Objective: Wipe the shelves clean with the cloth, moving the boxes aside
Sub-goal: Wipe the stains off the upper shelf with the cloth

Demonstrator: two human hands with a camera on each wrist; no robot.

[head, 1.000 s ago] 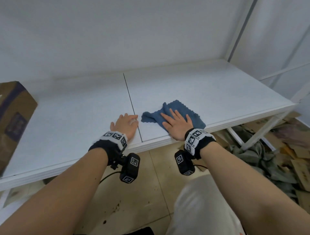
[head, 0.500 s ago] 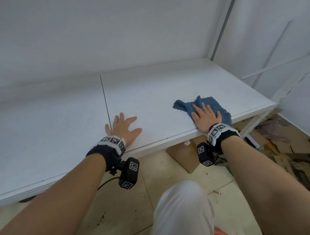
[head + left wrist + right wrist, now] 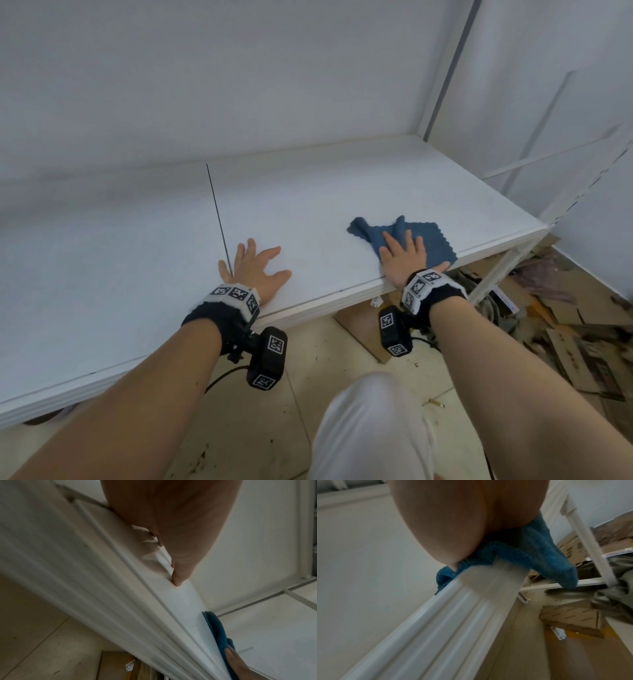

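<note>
My fingers (image 3: 409, 240) on my right hand (image 3: 404, 258) lie flat and straight on the blue cloth (image 3: 430, 240), near the right front edge of the white shelf (image 3: 325, 192). My left hand (image 3: 255, 269) lies flat, fingers spread, by the dark seam (image 3: 217, 212).

From my left wrist, the cloth (image 3: 217, 630) sits far right along the shelf.

From my right wrist, a cloth (image 3: 537, 555) corner hangs over the front edge, boxes (image 3: 573, 619) below.

- Storeroom or stockroom: a white metal-framed shelf (image 3: 342, 192) stands against bare white walls (image 3: 205, 75).
- Flattened cardboard (image 3: 579, 346) and cardboard boxes (image 3: 571, 620) lie on the tiled floor (image 3: 342, 363) beneath the shelf's front edge and right corner.
</note>
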